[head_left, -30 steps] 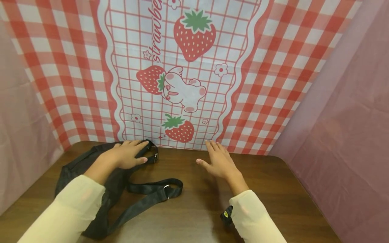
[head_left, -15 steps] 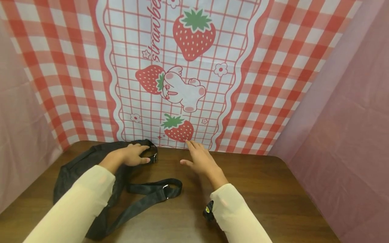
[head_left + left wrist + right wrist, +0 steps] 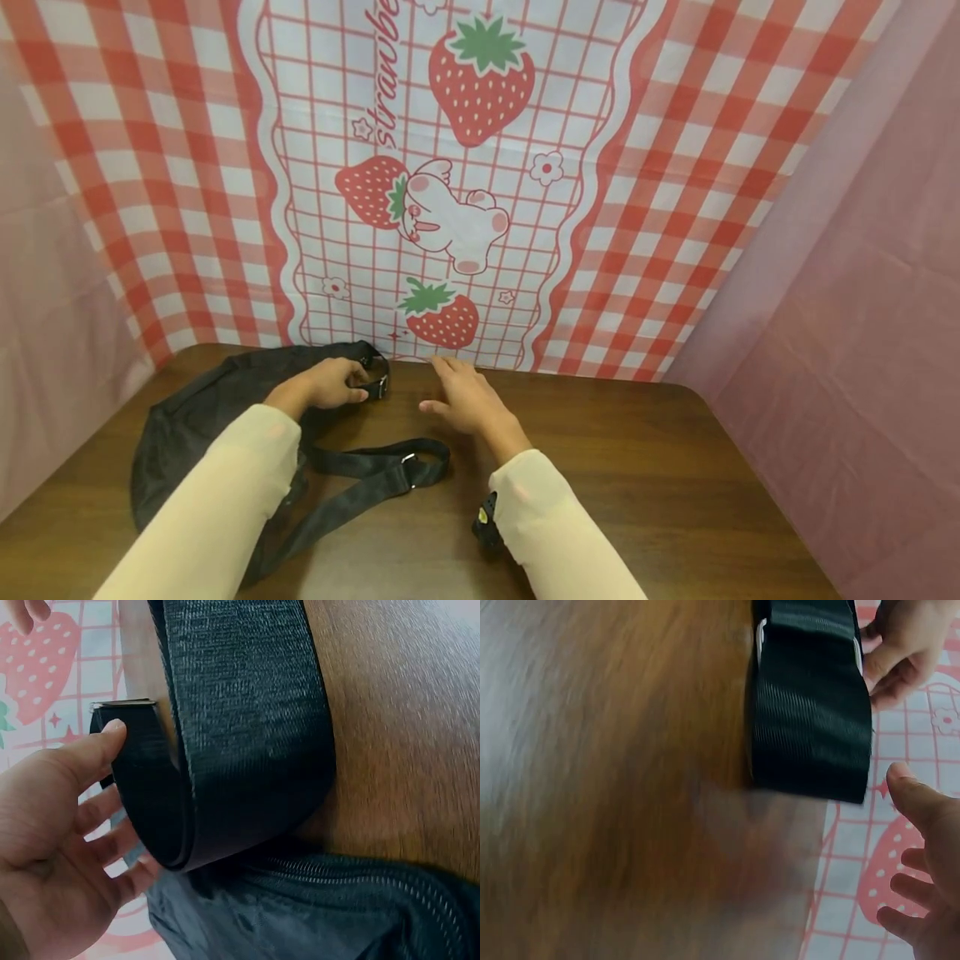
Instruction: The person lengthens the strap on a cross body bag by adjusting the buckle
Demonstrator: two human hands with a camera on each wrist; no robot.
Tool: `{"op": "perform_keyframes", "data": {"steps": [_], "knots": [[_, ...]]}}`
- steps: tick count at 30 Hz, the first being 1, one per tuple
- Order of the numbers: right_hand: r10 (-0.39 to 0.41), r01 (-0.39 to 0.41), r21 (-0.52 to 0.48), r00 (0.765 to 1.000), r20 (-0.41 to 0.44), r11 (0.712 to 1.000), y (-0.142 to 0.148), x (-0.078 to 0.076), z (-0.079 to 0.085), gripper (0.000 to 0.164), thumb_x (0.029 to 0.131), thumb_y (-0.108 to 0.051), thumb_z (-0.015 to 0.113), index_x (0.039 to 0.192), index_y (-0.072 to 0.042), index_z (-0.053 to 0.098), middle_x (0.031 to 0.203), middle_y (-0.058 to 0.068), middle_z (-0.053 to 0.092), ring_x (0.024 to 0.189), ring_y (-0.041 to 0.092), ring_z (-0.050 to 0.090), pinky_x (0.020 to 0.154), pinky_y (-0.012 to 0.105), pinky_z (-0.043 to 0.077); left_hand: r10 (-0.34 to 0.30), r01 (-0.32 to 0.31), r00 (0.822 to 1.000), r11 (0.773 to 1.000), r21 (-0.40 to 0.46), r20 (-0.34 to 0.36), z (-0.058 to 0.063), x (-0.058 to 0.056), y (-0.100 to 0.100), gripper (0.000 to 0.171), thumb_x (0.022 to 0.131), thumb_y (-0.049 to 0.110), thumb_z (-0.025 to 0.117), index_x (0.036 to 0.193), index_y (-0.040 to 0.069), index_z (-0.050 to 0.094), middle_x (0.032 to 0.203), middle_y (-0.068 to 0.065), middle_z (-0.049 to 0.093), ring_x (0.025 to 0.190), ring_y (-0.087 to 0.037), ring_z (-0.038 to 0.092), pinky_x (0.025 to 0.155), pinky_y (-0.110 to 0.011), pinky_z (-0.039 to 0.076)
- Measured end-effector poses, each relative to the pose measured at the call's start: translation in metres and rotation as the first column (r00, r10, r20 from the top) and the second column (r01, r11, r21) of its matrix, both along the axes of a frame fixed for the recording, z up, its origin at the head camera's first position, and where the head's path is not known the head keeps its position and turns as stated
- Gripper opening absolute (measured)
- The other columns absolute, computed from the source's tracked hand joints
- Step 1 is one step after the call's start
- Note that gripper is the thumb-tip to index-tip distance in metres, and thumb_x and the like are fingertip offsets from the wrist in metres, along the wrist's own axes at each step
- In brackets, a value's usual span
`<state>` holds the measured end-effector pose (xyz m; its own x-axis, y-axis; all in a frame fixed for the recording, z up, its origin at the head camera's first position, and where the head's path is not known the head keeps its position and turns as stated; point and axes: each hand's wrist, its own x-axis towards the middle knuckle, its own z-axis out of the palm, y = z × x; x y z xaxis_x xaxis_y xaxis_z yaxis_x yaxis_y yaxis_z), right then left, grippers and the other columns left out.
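Observation:
A black zippered bag [image 3: 198, 408] lies on its side at the left of the table. My left hand [image 3: 326, 385] is at its far end, beside a short strap loop with a metal buckle [image 3: 383, 386]. The left wrist view has the thumb against the edge of the buckled strap [image 3: 146, 769] and the fingers curling behind it. A wider strap [image 3: 247, 712] arches in front. My right hand [image 3: 468, 400] is held over the table to the right of the loop, fingers extended and thumb apart, holding nothing. The long strap [image 3: 360, 497] trails toward the front with a metal ring.
The brown wooden table [image 3: 652, 483] has rounded far corners. Behind it hangs a red and white checked cloth [image 3: 660, 208] with strawberry prints. Pink fabric [image 3: 862, 333] closes off both sides. A small black device [image 3: 486, 521] is worn under the right wrist.
My right hand has moved left, toward the buckled loop. The left hand has come down and slightly inward, its fingers bending around the loop. The bag stays nearly where it was.

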<state>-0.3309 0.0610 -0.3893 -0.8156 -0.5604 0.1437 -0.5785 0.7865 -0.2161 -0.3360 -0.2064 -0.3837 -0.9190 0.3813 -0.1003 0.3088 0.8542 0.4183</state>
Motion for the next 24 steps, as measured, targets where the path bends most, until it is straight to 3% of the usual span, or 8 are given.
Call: {"op": "perform_keyframes", "data": {"steps": [5,11,18,24], "knots": [[0.020,-0.020,-0.003,1.000,0.018,1.000,-0.011,0.000,-0.004,0.080,0.097,-0.042,0.070,0.160,-0.009,0.034,0.157,0.016,0.044,0.143,0.034,0.042,0.115,0.050,0.038,-0.004,0.006,0.999,0.999,0.048,-0.054,-0.006,-0.005,0.001,0.020,0.094,0.010,0.073,0.110,-0.002,0.072,0.100,-0.012,0.071,0.099,-0.030,0.066,0.091,-0.047,0.053],[0.063,-0.061,-0.041,0.997,0.055,0.997,-0.021,-0.002,-0.003,0.078,0.098,-0.038,0.071,0.159,-0.008,0.034,0.158,0.014,0.042,0.145,0.031,0.041,0.117,0.044,0.035,-0.006,0.018,0.994,0.994,0.105,-0.113,-0.011,-0.011,0.002,0.017,0.093,0.005,0.072,0.108,-0.003,0.073,0.100,-0.013,0.074,0.098,-0.030,0.069,0.091,-0.048,0.054],[0.132,-0.122,-0.118,0.988,0.076,0.985,-0.025,-0.006,0.001,0.076,0.096,-0.023,0.075,0.159,-0.006,0.035,0.159,0.011,0.043,0.146,0.026,0.040,0.119,0.039,0.032,-0.036,0.062,0.988,0.983,0.173,-0.148,0.005,-0.008,0.004,0.014,0.096,0.002,0.067,0.108,-0.004,0.071,0.108,-0.018,0.074,0.108,-0.037,0.067,0.096,-0.053,0.051],[0.155,-0.145,-0.157,0.987,0.049,0.977,-0.030,-0.007,0.005,0.076,0.094,-0.015,0.076,0.159,-0.008,0.037,0.158,0.009,0.044,0.146,0.025,0.041,0.119,0.038,0.032,-0.083,0.111,0.989,0.965,0.239,-0.123,0.016,-0.008,0.004,0.019,0.100,0.003,0.063,0.116,-0.005,0.069,0.112,-0.018,0.073,0.110,-0.037,0.066,0.097,-0.053,0.051]]}}
